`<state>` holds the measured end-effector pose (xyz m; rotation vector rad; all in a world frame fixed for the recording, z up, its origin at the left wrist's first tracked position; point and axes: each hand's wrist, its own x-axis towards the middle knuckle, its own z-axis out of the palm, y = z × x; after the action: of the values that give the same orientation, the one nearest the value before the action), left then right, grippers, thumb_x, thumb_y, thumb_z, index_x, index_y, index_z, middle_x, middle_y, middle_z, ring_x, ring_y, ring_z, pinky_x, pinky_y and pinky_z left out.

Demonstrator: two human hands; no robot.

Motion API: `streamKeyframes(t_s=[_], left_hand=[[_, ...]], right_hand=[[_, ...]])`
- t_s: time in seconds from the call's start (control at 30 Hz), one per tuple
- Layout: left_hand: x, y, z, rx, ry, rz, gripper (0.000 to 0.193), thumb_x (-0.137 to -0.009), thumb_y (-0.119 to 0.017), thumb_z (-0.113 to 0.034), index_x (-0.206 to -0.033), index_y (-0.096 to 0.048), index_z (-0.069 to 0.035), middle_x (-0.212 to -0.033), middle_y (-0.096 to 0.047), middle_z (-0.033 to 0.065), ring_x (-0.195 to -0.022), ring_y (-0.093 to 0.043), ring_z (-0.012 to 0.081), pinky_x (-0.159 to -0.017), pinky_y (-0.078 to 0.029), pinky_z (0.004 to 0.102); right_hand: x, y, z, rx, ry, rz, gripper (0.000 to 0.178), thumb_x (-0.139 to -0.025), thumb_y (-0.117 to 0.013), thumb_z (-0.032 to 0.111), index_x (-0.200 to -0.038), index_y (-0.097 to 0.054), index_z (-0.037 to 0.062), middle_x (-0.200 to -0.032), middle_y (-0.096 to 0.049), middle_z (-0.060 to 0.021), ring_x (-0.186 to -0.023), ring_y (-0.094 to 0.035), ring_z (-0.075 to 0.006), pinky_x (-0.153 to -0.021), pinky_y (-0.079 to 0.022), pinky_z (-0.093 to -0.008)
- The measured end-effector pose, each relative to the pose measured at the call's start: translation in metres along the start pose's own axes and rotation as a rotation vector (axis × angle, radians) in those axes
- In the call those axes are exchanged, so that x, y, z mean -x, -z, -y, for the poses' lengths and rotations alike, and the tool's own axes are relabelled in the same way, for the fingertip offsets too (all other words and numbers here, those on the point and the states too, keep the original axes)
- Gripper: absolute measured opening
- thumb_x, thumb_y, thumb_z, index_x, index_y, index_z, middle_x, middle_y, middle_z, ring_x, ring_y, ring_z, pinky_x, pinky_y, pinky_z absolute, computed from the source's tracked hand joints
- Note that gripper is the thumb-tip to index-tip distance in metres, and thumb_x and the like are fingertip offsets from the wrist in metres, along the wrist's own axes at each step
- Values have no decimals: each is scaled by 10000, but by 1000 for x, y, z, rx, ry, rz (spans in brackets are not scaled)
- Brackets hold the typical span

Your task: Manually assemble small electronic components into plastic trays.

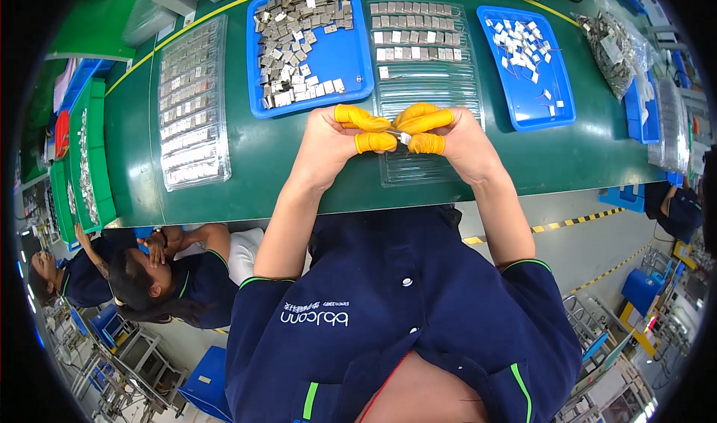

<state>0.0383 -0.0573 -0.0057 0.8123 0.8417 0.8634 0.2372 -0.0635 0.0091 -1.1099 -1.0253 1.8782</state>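
With our left hand (342, 138) and right hand (449, 135) nearly meeting, we pinch a small white part (404, 138) between them; a clear tray (422, 94) lies beneath, a blue tray (337, 57) beyond their left.

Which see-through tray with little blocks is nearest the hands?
The clear plastic tray between the blue plastic trays: the left hand and right hand reach over it. The other clear plastic tray lies farther left.

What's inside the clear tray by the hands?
Four rows of small parts and a single part. The left hand and right hand cover part of the clear tray; anything there is hidden.
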Motion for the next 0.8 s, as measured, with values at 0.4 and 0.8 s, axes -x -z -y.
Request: streamKeyframes(t_s=[0.4, 0.8], left_hand=[[-12, -9, -1, 3, -93, 30, 195, -740, -670, 12, -919, -617, 69, -820, -647, 132, -720, -637, 188, -672, -523, 263], [-2, 35, 3, -500, -529, -594, 209, -755, -639, 38, -961, -651, 8, -953, -643, 90, -872, -594, 136, -796, -475, 252]], right_hand=[[2, -13, -1, 421, 450, -302, 186, -693, -712, 16, -876, -677, 21, -869, -632, -60, -815, -592, -154, -753, -468, -261], [-49, 12, 1, 1481, 828, -532, 157, -621, -716, 100, -775, -692, 80, -832, -607, -20, -815, -544, -212, -838, -407, -349]])
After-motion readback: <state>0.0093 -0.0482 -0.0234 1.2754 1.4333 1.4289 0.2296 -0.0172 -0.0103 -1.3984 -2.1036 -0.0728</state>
